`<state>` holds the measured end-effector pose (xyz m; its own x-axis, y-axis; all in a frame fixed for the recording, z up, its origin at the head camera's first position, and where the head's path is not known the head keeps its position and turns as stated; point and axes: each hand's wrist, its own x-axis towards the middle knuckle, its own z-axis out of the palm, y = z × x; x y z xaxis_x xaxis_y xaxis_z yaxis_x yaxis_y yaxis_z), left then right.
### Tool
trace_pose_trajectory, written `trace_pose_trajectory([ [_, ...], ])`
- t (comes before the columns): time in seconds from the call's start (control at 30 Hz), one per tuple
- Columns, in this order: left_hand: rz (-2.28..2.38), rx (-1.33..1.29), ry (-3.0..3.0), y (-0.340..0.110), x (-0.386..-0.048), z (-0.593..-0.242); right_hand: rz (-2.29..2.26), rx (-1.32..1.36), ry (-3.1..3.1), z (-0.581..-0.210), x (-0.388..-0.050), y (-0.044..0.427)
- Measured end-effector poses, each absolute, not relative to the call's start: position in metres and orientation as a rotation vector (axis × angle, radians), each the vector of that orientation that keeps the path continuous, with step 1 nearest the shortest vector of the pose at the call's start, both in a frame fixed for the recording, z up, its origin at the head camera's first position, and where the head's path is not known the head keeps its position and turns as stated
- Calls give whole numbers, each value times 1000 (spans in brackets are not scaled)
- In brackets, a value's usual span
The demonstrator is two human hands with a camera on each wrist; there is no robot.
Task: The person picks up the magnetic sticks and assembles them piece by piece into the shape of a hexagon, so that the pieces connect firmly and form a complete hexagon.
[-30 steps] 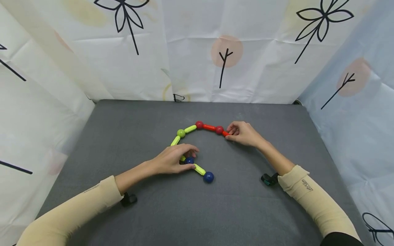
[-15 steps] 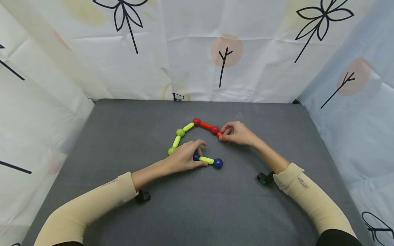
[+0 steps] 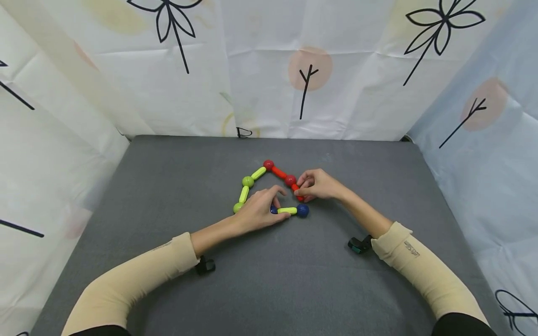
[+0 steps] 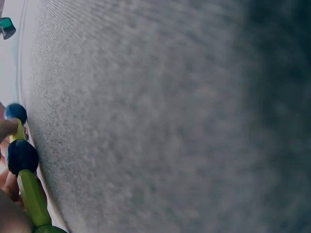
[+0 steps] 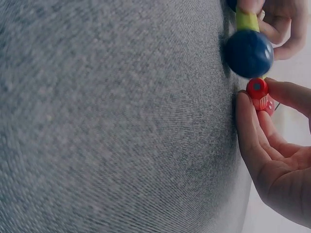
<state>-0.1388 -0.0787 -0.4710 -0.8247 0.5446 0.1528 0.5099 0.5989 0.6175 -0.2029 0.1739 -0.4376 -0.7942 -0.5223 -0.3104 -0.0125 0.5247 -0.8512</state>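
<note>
A chain of magnetic rods and balls lies bent into a near-closed ring in the head view. My left hand (image 3: 261,209) pinches the yellow-green rod (image 3: 287,211) between two blue balls; the end blue ball (image 3: 302,210) sticks out beyond it. My right hand (image 3: 322,185) pinches the red rod (image 3: 296,189) that follows a red ball (image 3: 290,180). In the right wrist view, this red rod's free end (image 5: 257,88) sits close beside the end blue ball (image 5: 249,53); whether they touch, I cannot tell. My left hand hides part of the chain's near side.
Green balls (image 3: 248,181), more yellow-green rods (image 3: 258,173), a far red ball (image 3: 268,164) and another red rod (image 3: 279,172) make up the far side. Grey cloth covers the table (image 3: 269,289). Patterned white curtains (image 3: 260,70) stand behind and at both sides.
My left hand has moved right and away from me, swinging the blue-ball end up to the red rod. My right hand has shifted slightly left, turning the red rod inward.
</note>
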Motion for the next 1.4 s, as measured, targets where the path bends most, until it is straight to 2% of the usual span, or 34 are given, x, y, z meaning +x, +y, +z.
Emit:
trace_pose_trajectory([
  [0.6, 1004, 876, 2855, -75, -135, -469, -1345, -382, 2215, -441, -195, 174],
  [0.9, 984, 877, 2870, -77, -137, -469, -1238, -436, 2278, -438, -192, 169],
  [1.03, 986, 891, 2926, -93, -147, -459, -1176, -496, 2253, -434, -189, 175],
  [1.17, 1097, 757, 2979, -123, -166, -449, -1107, -566, 2240, -432, -181, 181],
  [1.3, 1230, 590, 2767, -149, -181, -449, -1063, -634, 2310, -432, -173, 186],
  [1.4, 1251, 583, 2598, -156, -185, -455, -1074, -636, 2364, -433, -171, 188],
])
